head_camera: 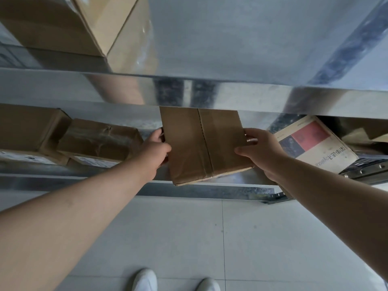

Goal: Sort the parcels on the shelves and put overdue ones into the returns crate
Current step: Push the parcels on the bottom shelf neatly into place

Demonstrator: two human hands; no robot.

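Both hands gripping box (203, 143) by side edges: left (154, 152), right (262, 152), fingers curled round. Keep level, draw straight off shelf (210, 192), clear of book (315, 143).

Soft, even daylight fills the view, somewhat dim and cool in tone. The galvanized metal shelf (241, 89) gives off pale, smeared reflections along its front edge, with brown casts from the cardboard boxes. Beneath the upper shelf the lower tier sits in shade. The tiled floor (189, 238) is evenly lit with only faint shadows. Wide-angle distortion bends the shelf edges and stretches the forearms toward the corners. Fine detail looks slightly soft throughout.
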